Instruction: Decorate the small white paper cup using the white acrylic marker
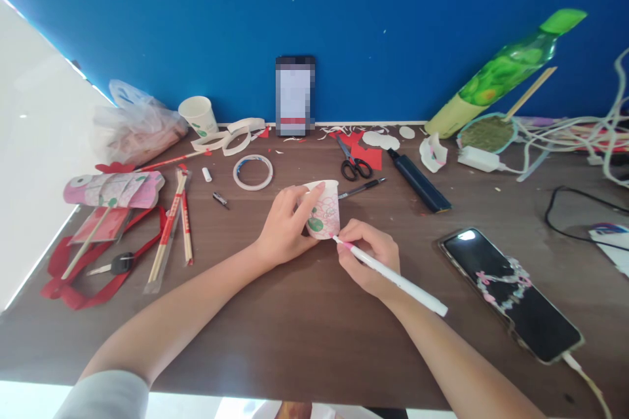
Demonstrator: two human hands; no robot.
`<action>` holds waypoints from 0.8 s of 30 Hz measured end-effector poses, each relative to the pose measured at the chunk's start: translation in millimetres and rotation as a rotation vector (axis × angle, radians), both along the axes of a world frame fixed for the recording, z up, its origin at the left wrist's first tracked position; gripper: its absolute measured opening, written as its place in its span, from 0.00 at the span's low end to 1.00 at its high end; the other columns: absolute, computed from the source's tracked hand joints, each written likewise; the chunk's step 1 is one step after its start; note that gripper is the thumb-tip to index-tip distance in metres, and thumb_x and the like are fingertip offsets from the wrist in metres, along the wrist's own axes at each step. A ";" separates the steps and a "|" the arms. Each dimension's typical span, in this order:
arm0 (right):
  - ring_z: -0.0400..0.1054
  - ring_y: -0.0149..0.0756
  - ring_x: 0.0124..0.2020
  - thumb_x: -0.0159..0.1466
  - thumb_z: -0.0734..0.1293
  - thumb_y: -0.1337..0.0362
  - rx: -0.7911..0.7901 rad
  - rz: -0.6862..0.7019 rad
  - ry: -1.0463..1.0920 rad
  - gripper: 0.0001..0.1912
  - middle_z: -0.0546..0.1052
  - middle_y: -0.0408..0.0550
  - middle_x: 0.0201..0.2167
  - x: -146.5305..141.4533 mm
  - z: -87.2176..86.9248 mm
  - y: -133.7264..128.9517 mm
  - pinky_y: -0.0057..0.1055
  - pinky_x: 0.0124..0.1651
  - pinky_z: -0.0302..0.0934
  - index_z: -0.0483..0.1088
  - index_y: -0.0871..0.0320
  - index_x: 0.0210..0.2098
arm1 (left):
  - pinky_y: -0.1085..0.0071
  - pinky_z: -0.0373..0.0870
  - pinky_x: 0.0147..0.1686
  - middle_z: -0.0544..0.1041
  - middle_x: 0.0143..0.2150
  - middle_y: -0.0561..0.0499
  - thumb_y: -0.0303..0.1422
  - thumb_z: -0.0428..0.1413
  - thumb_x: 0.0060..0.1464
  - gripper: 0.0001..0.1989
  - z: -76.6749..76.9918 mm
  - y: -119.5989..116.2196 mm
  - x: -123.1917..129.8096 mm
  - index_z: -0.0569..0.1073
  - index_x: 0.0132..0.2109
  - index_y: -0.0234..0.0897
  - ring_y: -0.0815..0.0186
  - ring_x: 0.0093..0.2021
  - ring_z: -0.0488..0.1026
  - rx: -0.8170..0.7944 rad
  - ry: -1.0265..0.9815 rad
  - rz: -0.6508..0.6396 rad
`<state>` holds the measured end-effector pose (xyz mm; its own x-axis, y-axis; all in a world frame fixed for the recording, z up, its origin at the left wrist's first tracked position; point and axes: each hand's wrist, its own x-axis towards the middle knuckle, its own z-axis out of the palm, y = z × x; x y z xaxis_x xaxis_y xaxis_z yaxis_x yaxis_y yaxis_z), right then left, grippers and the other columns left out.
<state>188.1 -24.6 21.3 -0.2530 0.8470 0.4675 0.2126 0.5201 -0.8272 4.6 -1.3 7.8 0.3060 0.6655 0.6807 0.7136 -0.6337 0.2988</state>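
Observation:
My left hand (pixel 284 226) grips a small white paper cup (pixel 325 208) tilted on the brown table (pixel 304 334). Pink scribbled loops and a green leaf mark cover the cup's side. My right hand (pixel 368 258) holds a white marker pen (pixel 393 278) with its pink tip touching the cup's lower right side. Both hands sit at the middle of the table, close together.
Black scissors (pixel 354 163), a tape roll (pixel 252 172), a dark marker (pixel 419 181) and red paper scraps lie behind the cup. A phone (pixel 511 291) lies at right, chopsticks (pixel 171 226) and a pink paper fish (pixel 114 188) at left. Another phone (pixel 295 95) leans on the blue wall.

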 end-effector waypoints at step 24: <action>0.70 0.32 0.25 0.55 0.69 0.71 -0.140 -0.168 0.129 0.07 0.75 0.44 0.26 -0.5 5.7 -2.1 0.29 0.27 0.64 0.70 0.55 0.33 | 0.56 0.65 0.54 0.67 0.53 0.38 0.34 0.58 0.52 0.46 -1.6 -1.3 1.3 0.40 0.70 0.34 0.54 0.53 0.66 0.016 0.014 0.029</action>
